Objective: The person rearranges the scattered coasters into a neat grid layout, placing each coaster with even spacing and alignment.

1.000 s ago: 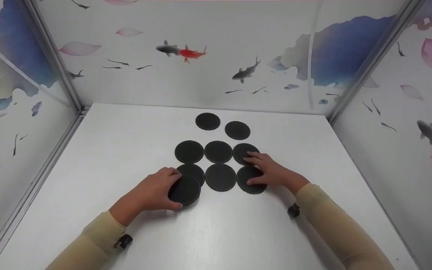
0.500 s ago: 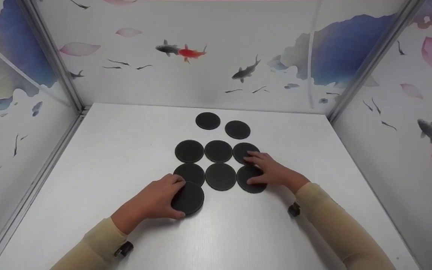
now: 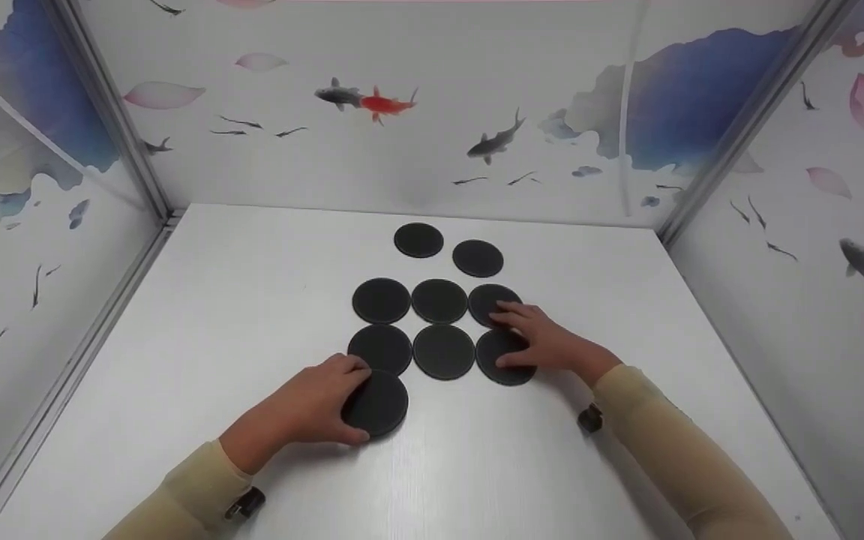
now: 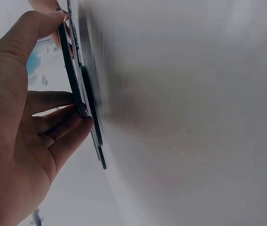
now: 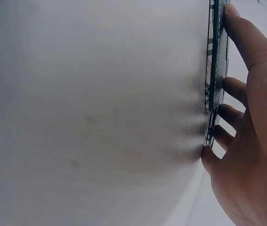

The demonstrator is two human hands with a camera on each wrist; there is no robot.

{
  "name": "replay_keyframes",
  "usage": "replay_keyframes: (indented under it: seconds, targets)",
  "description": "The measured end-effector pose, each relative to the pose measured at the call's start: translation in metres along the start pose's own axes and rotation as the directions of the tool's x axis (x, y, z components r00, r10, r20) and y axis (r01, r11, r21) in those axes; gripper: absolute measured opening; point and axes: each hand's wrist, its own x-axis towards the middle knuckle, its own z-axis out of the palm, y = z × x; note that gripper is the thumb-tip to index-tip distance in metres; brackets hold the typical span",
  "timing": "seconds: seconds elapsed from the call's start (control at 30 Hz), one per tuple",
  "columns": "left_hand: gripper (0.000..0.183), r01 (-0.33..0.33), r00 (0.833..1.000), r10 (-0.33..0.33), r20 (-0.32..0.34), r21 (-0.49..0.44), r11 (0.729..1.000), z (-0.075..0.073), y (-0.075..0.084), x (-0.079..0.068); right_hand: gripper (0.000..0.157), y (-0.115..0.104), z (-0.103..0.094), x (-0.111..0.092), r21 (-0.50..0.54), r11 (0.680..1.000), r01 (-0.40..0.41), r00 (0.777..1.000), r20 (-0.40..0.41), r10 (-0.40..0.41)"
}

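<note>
Black round coasters lie on the white table. My left hand [image 3: 316,405] pinches one coaster [image 3: 383,401] by its edge, thumb on the near side and fingers on the far side. In the left wrist view this held coaster [image 4: 69,61] is seen edge-on, tilted a little off the table. Just beyond it is the front-left coaster [image 3: 379,346] of two rows, overlapped by it in the head view. My right hand [image 3: 552,345] rests its fingertips on the back-right coaster [image 3: 483,300] and its thumb on the front-right coaster [image 3: 493,352], fingers spread.
The front-middle coaster [image 3: 443,352], back-middle coaster [image 3: 439,301] and back-left coaster [image 3: 381,301] sit close together. Farther back lie two separate coasters, a left one [image 3: 418,240] and a right one [image 3: 478,259]. Printed panels [image 3: 252,165] with fish wall in the white table [image 3: 252,300].
My left hand has drawn its coaster toward me and slightly right, uncovering more of the front-left coaster. My right hand stays where it was on the right-hand coasters.
</note>
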Motion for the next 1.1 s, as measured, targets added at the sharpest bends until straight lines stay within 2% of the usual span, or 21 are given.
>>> replay_keyframes:
  seconds: [0.4, 0.8, 1.1]
  targets:
    - [0.097, -0.013, 0.999, 0.012, 0.043, 0.022, 1.0, 0.001, 0.007, -0.003, 0.097, 0.003, 0.0, 0.001, -0.018, 1.0, 0.002, 1.0, 0.005, -0.002]
    - [0.098, -0.017, 0.999, 0.015, 0.044, 0.039, 0.999, 0.002, 0.01, -0.005, 0.097, 0.007, 0.001, 0.002, 0.004, 1.0, 0.022, 1.0, -0.006, -0.022]
    - [0.095, -0.019, 0.998, 0.017, 0.059, 0.034, 0.999, 0.003, 0.01, -0.007, 0.096, 0.009, 0.001, 0.003, -0.016, 0.999, 0.045, 0.999, -0.019, -0.045]
